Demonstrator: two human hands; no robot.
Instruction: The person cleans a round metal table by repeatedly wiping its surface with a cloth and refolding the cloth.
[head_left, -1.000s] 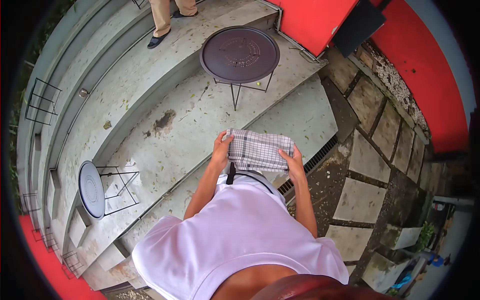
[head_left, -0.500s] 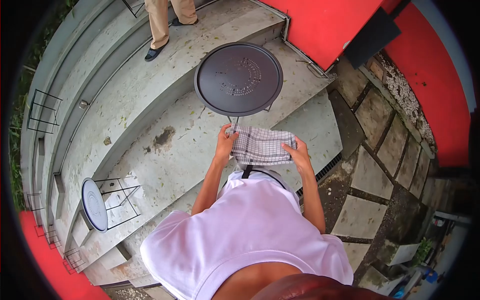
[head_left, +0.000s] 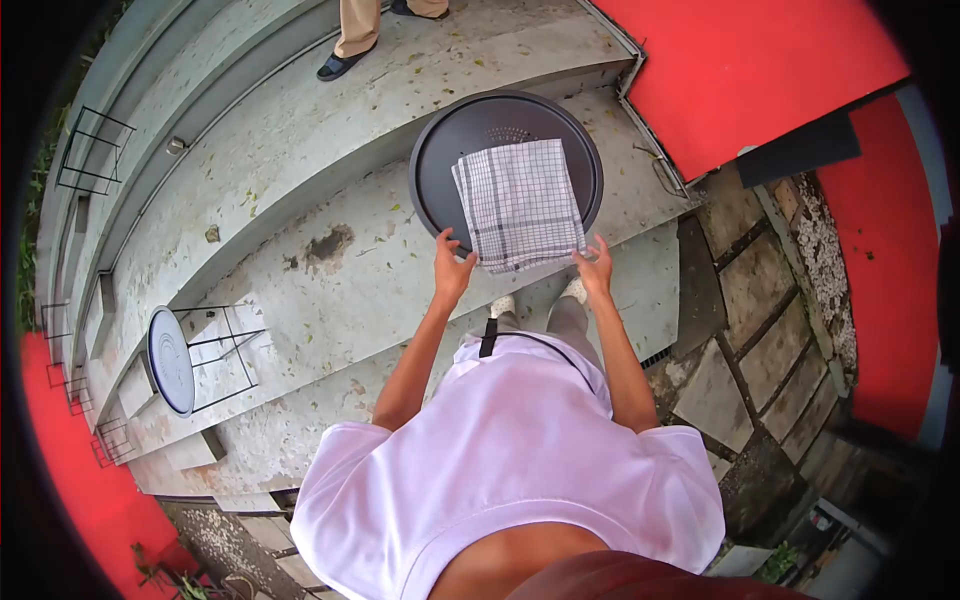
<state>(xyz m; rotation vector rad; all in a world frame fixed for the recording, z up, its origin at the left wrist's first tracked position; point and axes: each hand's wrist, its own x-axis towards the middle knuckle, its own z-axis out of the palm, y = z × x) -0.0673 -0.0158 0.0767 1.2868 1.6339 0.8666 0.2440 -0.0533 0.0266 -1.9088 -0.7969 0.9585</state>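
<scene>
A white and dark checked cloth (head_left: 522, 200), folded into a rough square, lies on a round dark tabletop (head_left: 436, 160). Its near edge reaches the table's front rim. At the cloth's near left corner is my left hand (head_left: 453, 268), finger and thumb apart, the thumb tip at the cloth's edge. My right hand (head_left: 595, 270) is at the near right corner, its fingers likewise spread and the thumb close to the fabric. Whether either thumb still touches the cloth is hard to make out.
Curved concrete steps (head_left: 300, 170) rise at left and behind. A second round table (head_left: 172, 362) lies at left beside wire frames. Someone's sandalled foot (head_left: 345, 65) stands on a step above. Red wall (head_left: 740, 70) and stone paving (head_left: 715, 395) are at right.
The cloth has gone from being held between both hands in front of me to lying opened wider on the round table. Both hands have parted from its fold, and my view has shifted.
</scene>
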